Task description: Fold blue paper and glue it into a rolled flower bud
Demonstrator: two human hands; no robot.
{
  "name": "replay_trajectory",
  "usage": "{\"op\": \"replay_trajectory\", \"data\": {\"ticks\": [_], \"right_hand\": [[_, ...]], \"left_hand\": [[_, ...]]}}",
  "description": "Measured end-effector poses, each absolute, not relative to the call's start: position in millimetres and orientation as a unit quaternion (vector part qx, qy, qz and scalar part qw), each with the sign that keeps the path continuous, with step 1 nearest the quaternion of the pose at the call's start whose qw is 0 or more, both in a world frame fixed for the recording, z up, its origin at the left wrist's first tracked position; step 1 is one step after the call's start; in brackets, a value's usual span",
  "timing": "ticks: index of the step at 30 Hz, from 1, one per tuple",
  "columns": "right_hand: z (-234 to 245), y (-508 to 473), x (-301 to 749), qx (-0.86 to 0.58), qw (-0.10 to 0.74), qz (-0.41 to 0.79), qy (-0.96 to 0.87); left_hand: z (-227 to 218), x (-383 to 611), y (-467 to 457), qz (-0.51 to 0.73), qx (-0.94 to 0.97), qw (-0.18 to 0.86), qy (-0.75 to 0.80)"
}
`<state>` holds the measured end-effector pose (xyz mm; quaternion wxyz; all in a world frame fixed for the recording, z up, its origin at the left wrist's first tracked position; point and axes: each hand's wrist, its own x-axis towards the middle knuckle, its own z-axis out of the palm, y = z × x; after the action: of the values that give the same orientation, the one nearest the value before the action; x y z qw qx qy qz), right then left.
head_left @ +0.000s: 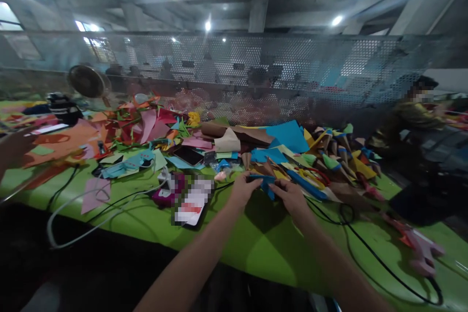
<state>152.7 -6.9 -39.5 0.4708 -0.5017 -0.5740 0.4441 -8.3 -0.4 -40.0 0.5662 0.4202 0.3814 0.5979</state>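
A small blue piece of craft paper or felt [268, 186] is held up just above the green tabletop [234, 253]. My left hand [245, 187] pinches its left side. On the other side, the fingers of my right hand [290, 195] are closed on its right edge. Whether it is paper or felt I cannot tell. Right behind my hands lie brown and yellow pieces, a blue strip [306, 185] and a red-handled tool [320, 175]. Brown cones with coloured tops [329, 144] are heaped to the right.
A lit phone [193, 202] lies left of my hands, beside a purple power strip [168, 195] with a white plug and cable. A pink glue gun [426, 253] trails a black cord at right. Coloured scraps [146, 126] cover the back. Another person [409, 112] sits far right.
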Motion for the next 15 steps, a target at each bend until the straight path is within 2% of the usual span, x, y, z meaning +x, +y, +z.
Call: {"op": "replay_trajectory", "data": {"ticks": [7,15], "right_hand": [[-26,-1,152,-0.500,0.464,0.486,-0.547],[-17,23,165,-0.513,0.455,0.470,-0.556]], "left_hand": [[-33,6,-3,0.603,0.393,0.564,0.405],[-25,14,4,0.592,0.386,0.559,0.433]]}}
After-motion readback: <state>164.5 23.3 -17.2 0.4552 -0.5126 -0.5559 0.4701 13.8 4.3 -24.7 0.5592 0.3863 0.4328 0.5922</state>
